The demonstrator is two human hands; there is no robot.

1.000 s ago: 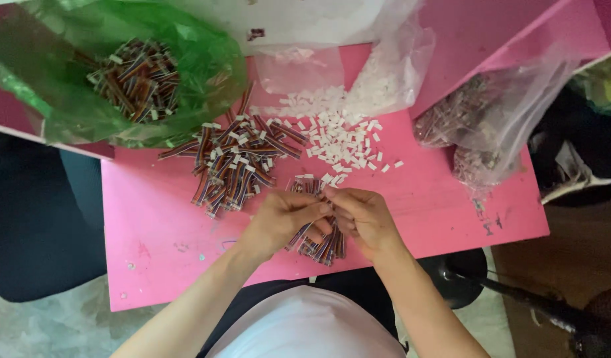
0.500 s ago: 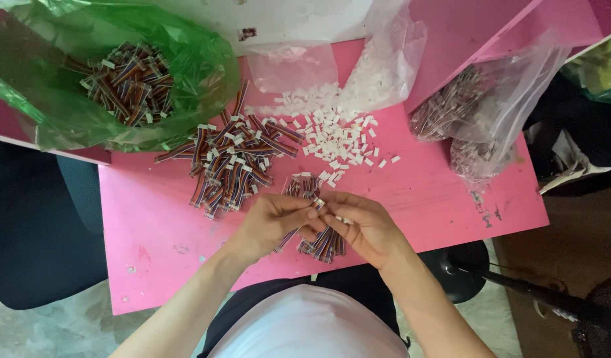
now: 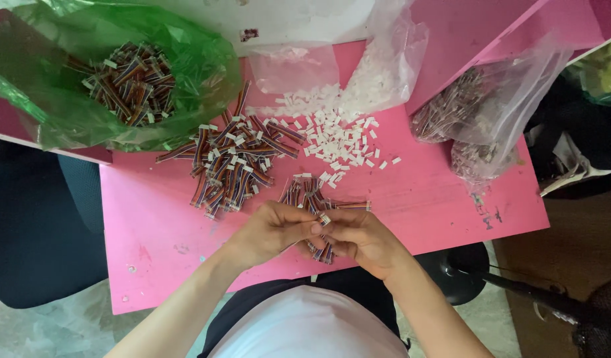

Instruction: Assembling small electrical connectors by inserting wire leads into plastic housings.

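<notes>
Both my hands meet over the near part of a pink table point(image 3: 160, 245). My left hand point(image 3: 269, 229) and my right hand point(image 3: 358, 238) pinch one short multicoloured wire piece with a small white connector point(image 3: 325, 219) between the fingertips. Right under and behind the hands lies a small heap of the same wire pieces point(image 3: 312, 195). A bigger pile of wire pieces point(image 3: 229, 162) sits further back on the left. Loose white connectors point(image 3: 338, 139) are scattered behind the hands.
A green plastic bag point(image 3: 67, 113) holding more wire pieces lies at the back left. Clear plastic bags point(image 3: 498, 99) with wire pieces lie at the right, another clear bag point(image 3: 385, 66) with white connectors at the back. A dark chair point(image 3: 34, 232) stands left of the table.
The hands stay together at the same spot over the small heap; the fingers have shifted slightly around the wire piece. The camera view has drifted a little.
</notes>
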